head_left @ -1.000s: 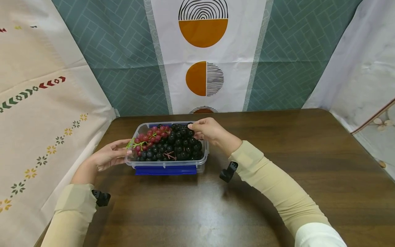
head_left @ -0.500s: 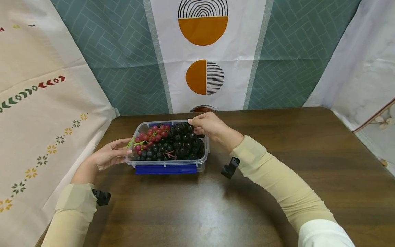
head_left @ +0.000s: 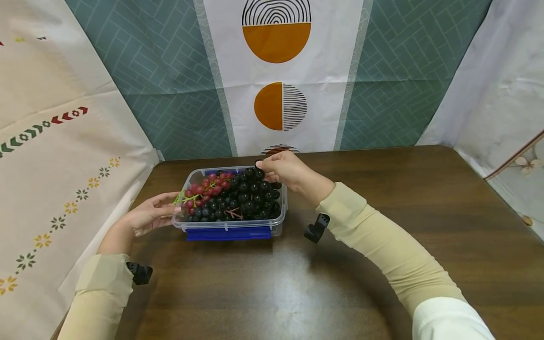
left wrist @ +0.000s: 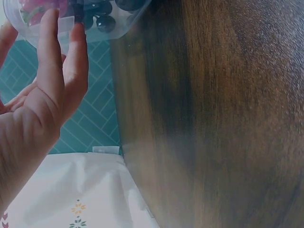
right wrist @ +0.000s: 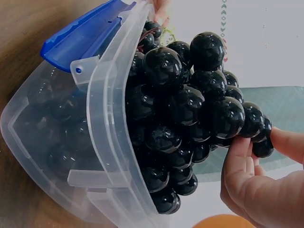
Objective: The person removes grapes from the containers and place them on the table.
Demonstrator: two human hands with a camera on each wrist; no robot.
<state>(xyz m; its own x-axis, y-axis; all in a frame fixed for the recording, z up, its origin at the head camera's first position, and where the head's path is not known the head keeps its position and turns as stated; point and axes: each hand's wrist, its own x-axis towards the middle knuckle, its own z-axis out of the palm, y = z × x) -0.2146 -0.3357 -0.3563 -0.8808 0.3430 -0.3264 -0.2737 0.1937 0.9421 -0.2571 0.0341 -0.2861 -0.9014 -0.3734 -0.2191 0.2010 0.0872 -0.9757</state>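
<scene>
A clear plastic food container (head_left: 231, 225) with blue latches holds red grapes (head_left: 205, 189) and black grapes (head_left: 250, 198). My left hand (head_left: 146, 215) rests against the container's left end, with fairly straight fingers touching its wall. At the far right corner my right hand (head_left: 289, 171) pinches the end of a black grape bunch (right wrist: 209, 104) between thumb and fingers. In the right wrist view this bunch rises above the rim, and its lower part is still inside the container. Some green stem (head_left: 182, 198) of the red grapes shows by the left fingertips.
The container stands near the back edge of a brown wooden table (head_left: 255, 288). A patterned teal and white cloth (head_left: 182, 113) hangs behind it. Pale cloths hang at the left (head_left: 63, 179) and right (head_left: 497, 94) sides.
My right hand has moved slightly up and away, lifting the end of the black grape bunch a little. The left hand and the container have stayed in place.
</scene>
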